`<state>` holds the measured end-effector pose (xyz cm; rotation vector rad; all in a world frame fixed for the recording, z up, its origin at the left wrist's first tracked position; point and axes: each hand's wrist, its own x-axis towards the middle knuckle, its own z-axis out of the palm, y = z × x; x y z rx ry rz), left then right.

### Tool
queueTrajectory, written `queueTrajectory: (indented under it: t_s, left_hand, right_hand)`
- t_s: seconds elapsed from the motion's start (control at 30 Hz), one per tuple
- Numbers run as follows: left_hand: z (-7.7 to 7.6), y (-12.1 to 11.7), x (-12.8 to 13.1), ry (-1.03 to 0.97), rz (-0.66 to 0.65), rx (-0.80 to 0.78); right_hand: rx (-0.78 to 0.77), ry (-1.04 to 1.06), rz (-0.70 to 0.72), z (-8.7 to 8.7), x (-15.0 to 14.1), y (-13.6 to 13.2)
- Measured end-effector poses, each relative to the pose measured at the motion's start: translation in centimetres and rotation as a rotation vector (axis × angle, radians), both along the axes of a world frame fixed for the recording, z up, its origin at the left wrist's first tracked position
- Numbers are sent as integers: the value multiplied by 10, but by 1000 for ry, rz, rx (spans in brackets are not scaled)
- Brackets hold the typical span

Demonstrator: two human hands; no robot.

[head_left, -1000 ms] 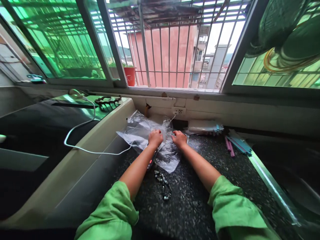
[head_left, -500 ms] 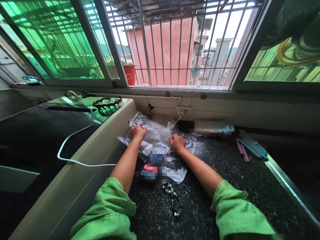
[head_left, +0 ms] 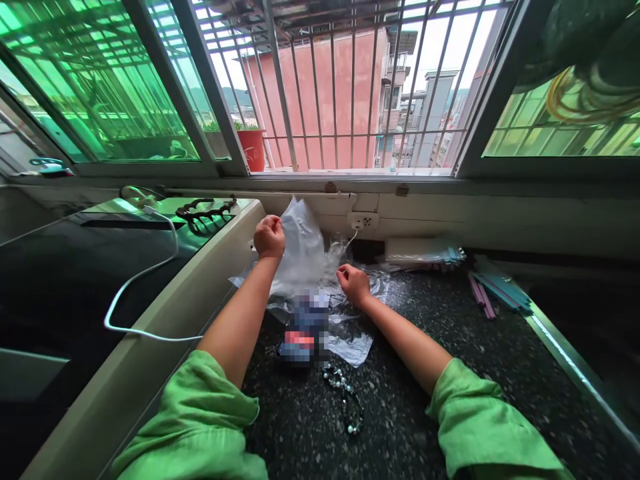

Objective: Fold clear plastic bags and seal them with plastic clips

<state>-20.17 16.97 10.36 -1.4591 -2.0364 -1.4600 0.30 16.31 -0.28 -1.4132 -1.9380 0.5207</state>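
My left hand (head_left: 270,236) is closed on the upper left edge of a clear plastic bag (head_left: 301,243), which stands up from the counter in its grip. My right hand (head_left: 354,283) is raised just over the crumpled plastic at the right, with thumb and fingertips pinched together. Whether anything is between those fingertips is too small to make out. More clear plastic sheeting (head_left: 350,343) lies flat beneath both hands. Between my forearms rests a phone (head_left: 297,340), its screen blurred out, with a beaded strap (head_left: 345,393) trailing toward me.
A white cable (head_left: 120,293) crosses the raised black cooktop (head_left: 60,267) at left. Along the back wall are a socket (head_left: 363,221) and a stack of clear packets (head_left: 420,252). Purple strips (head_left: 481,295) and bluish strips (head_left: 505,290) lie at right, beside a metal edge (head_left: 575,373).
My left hand has risen and moved slightly away from me, pulling the bag from lying flat to upright. My right hand stays nearly in place, its fingertips lifted a little. The view shifted slightly.
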Motion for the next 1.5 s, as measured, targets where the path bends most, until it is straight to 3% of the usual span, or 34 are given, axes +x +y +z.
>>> queueTrajectory:
  t_s: [0.17, 0.33, 0.57, 0.73, 0.9, 1.03, 1.13, 1.23, 1.37, 1.5]
  left_hand:
    - [21, -17, 24, 2, -159, 224]
    - [31, -47, 68, 92, -325, 349]
    - [34, -90, 127, 112, -501, 482]
    - [25, -113, 160, 80, -614, 467]
    - [3, -131, 186, -10, -701, 353]
    - [-21, -150, 195, -296, -842, 167]
    - [-36, -168, 195, -677, -983, -113]
    - [-50, -184, 191, -950, -1004, -352]
    - [-74, -198, 184, -1113, -897, -533]
    - [-91, -209, 177, -1181, -879, -777]
  right_hand:
    - [-90, 271, 46, 5, -7, 5]
    - [-148, 550, 83, 21, 7, -6]
    - [-134, 810, 54, 53, 89, -43]
    - [19, 854, -71, 68, 164, -74]
    - [247, 755, -236, 76, 221, -109]
    - [287, 676, -283, 72, 246, -146]
    - [119, 673, -228, 63, 256, -171]
    - [-126, 719, -158, 48, 263, -186]
    - [-358, 780, -146, 23, 268, -184]
    - [-486, 734, -170, 6, 270, -169]
